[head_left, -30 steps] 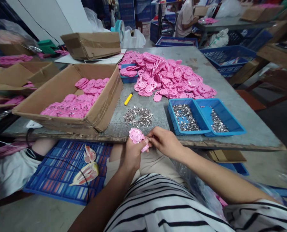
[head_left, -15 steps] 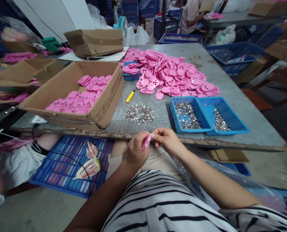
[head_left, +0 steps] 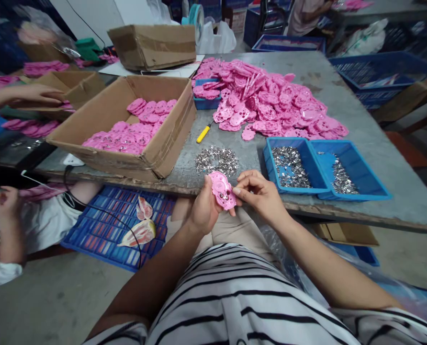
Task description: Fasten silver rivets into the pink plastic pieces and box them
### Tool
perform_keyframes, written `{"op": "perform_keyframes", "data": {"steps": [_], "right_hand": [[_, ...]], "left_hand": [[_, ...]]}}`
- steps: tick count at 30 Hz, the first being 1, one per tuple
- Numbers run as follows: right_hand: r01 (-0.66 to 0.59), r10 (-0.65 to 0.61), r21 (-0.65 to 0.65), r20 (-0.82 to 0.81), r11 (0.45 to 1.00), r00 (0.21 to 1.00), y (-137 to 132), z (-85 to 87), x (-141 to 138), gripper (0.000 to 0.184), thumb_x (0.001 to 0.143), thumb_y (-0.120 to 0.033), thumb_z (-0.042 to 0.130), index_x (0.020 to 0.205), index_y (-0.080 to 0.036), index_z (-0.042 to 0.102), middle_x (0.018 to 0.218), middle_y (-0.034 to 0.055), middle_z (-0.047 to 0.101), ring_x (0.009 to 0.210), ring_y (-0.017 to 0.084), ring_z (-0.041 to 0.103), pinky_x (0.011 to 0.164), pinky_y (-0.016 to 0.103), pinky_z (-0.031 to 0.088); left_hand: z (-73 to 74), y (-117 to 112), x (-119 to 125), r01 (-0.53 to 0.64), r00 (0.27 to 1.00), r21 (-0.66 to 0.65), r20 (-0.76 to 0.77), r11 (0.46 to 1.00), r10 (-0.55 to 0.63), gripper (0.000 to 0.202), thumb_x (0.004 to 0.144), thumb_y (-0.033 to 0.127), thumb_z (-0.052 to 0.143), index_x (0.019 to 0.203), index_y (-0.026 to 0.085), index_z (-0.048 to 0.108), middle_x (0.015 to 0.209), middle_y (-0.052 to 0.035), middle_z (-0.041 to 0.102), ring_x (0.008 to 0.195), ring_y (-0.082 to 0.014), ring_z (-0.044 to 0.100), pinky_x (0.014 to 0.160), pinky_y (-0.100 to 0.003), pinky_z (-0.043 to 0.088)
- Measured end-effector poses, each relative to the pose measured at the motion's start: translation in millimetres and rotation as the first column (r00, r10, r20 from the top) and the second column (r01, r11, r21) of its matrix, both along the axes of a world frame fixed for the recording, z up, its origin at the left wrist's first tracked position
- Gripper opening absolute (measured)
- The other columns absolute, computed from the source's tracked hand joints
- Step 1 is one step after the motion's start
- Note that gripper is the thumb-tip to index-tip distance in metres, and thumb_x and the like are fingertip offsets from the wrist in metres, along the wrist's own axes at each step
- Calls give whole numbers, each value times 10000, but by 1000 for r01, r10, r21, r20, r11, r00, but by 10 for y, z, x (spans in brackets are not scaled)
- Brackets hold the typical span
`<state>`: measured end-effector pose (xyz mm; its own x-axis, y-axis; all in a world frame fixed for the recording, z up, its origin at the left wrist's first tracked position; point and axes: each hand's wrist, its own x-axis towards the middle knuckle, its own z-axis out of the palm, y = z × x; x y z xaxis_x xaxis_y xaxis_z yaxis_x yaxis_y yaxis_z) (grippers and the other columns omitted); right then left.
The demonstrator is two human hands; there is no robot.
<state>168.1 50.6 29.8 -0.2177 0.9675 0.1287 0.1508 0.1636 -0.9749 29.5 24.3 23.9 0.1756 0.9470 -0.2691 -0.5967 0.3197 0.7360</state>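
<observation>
My left hand (head_left: 205, 209) grips a pink plastic piece (head_left: 222, 190), its face with holes and small metal bits turned up toward me. At the piece's right edge, the thumb and forefinger of my right hand (head_left: 257, 193) are pinched together; whatever lies between them is too small to make out. Just beyond the held piece, a loose heap of small metal parts (head_left: 217, 160) lies on the table. More such parts fill a blue tray (head_left: 267, 160) and lie in a second blue tray (head_left: 378, 191) beside it.
A large pile of pink pieces (head_left: 278, 100) covers the table's (head_left: 364, 124) middle, with a yellow-handled tool (head_left: 203, 134) before it. At left stands a cardboard box (head_left: 116, 160) partly filled with pink pieces. A co-worker's hand (head_left: 37, 94) reaches over another box. Fruit pieces (head_left: 141, 233) lie on a blue crate (head_left: 102, 244).
The pink piece, edge-on before, has been turned so its flat face shows, and both hands are slightly higher. The view has shifted a little. The co-worker's arm has risen over a box.
</observation>
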Motion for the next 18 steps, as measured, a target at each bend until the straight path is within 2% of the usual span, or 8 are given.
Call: {"op": "perform_keyframes", "data": {"steps": [3,5,9,14,18], "right_hand": [[-13,12,-54,-6,998,1000,2,13,-6,305,668,-455,749,582,-191,624,786,55,553,906,219,541,755,359,470],[-30,25,-118,-43,993,999,-9,13,-12,315,645,-454,766,570,-185,619,807,57,548,881,210,549,727,350,481],[-82,57,-232,-110,969,992,-32,34,-18,352,587,-462,804,559,-164,617,890,57,545,725,144,552,604,298,489],[-152,106,-320,-157,935,982,-40,72,-13,366,547,-446,833,580,-137,640,972,46,529,492,36,472,501,281,474],[-191,144,-348,-156,918,977,-31,92,1,360,534,-425,845,569,-134,636,985,41,528,455,25,479,480,281,474]], "left_hand": [[35,-10,25,-21,1000,10,-3,1000,21,625,777,761,457,932,166,569,777,-85,674,856,-276,686,543,-307,562],[40,-27,48,-35,999,16,-14,999,35,651,765,773,461,967,165,574,774,-81,677,851,-276,689,530,-300,559],[42,-42,74,-71,997,41,-27,997,72,663,757,776,472,1002,168,578,767,-65,676,811,-258,692,512,-284,550],[33,-46,81,-84,996,54,-23,995,85,663,759,769,475,1009,167,592,755,-62,673,791,-250,692,522,-281,550],[16,-47,83,-62,998,70,-29,996,64,690,743,787,469,1002,160,596,745,-67,678,794,-256,694,530,-283,554]]}}
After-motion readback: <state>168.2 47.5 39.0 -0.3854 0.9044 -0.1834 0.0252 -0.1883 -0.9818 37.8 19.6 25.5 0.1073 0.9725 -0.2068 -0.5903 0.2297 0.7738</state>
